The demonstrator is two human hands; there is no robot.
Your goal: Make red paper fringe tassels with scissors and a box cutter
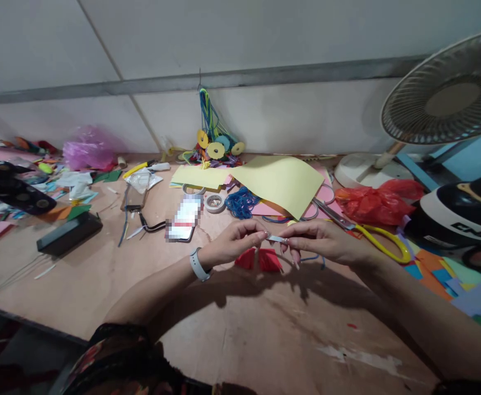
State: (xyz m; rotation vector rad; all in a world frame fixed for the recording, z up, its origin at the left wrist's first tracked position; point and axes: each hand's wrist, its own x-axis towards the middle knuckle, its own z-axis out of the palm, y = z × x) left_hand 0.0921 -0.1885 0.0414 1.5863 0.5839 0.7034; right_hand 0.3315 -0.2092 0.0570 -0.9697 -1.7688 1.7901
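Between the pinched fingertips of both hands stretches a short white strip (277,238). My left hand (244,238), with a pale watch band on its wrist, is closed on the strip's left end. On the other end my right hand (320,240) is closed with thumb and fingers. I cannot tell whether the strip is tape or paper. Just below the hands a red folded piece (261,260) lies on the table, partly covered by my left fingers. A blue cord (317,259) shows beneath my right hand.
Beyond my hands lie a tape roll (214,203), a phone (185,218), blue cord bundle (241,202) and yellow paper (284,181). Yellow-handled scissors (382,241), a red plastic bag (376,202) and a fan (446,99) stand rightward. A black box (70,233) is at left.
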